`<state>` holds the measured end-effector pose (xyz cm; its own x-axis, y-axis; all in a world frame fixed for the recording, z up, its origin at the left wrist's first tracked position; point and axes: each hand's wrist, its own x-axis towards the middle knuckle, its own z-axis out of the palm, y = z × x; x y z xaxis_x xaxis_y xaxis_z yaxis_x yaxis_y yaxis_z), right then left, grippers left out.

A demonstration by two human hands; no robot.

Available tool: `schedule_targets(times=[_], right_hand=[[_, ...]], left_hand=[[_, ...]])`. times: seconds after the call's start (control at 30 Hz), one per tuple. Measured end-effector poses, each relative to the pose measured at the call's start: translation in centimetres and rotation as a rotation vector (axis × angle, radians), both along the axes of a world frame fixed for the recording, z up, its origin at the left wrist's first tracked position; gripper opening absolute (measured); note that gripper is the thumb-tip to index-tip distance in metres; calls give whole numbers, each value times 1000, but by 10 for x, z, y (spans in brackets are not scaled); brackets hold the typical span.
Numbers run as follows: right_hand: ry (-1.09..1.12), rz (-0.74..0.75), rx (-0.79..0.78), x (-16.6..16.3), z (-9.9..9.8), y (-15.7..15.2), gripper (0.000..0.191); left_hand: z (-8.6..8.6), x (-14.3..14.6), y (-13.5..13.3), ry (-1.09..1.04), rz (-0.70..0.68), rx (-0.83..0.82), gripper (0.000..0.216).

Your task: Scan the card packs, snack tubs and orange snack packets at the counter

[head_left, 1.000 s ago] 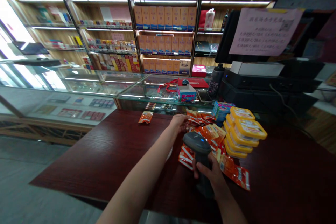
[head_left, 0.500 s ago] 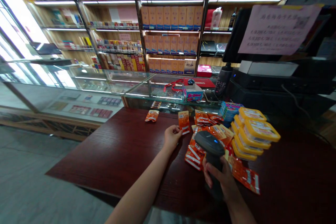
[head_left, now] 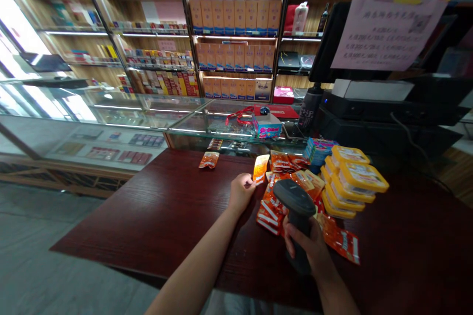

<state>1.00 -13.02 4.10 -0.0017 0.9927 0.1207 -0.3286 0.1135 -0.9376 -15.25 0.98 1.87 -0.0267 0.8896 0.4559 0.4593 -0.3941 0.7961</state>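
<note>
My left hand [head_left: 241, 191] pinches a small orange snack packet [head_left: 260, 169] and holds it upright above the dark red counter [head_left: 155, 216]. My right hand [head_left: 309, 247] is wrapped round the handle of a black barcode scanner [head_left: 297, 203], whose head points towards the packet. Between the two hands lies a heap of orange and red snack packets [head_left: 284, 184]. A single orange packet [head_left: 209, 159] lies apart at the counter's far left.
A stack of yellow-lidded trays [head_left: 354, 179] stands right of the heap, with blue packs [head_left: 317, 150] behind. A till with a screen and a paper notice [head_left: 384, 34] fills the right. A glass display case [head_left: 148, 118] and stocked shelves [head_left: 232, 44] lie beyond.
My left hand reached into the heap, picked out one orange packet and drew it back towards me, tilting it upright. The scanner in my right hand stayed almost still.
</note>
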Motion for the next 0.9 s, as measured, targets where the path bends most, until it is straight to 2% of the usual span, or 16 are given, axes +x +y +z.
schedule_targets(times=[0.23,0.43,0.6,0.73,0.8,0.9], right_hand=[[12,-9,-2,2,-2,0,34],[-16,-43,-19,2,3,0,37],[2,-51,-28,0,3,0,41],[22,-49,-42,-1,0,0,40],[17,-41,-46,-1,0,0,39],[-1,-39,-47,-2,0,0,38]], left_hand=[[-5,0,1,-113,-60,36,18],[-11,1,6,-217,-53,-55,13],[-4,-11,17,-587,100,-149,17],[8,-38,39,-834,240,-125,22],[12,-56,52,-823,309,-144,20],[18,-81,62,-671,378,-245,13]])
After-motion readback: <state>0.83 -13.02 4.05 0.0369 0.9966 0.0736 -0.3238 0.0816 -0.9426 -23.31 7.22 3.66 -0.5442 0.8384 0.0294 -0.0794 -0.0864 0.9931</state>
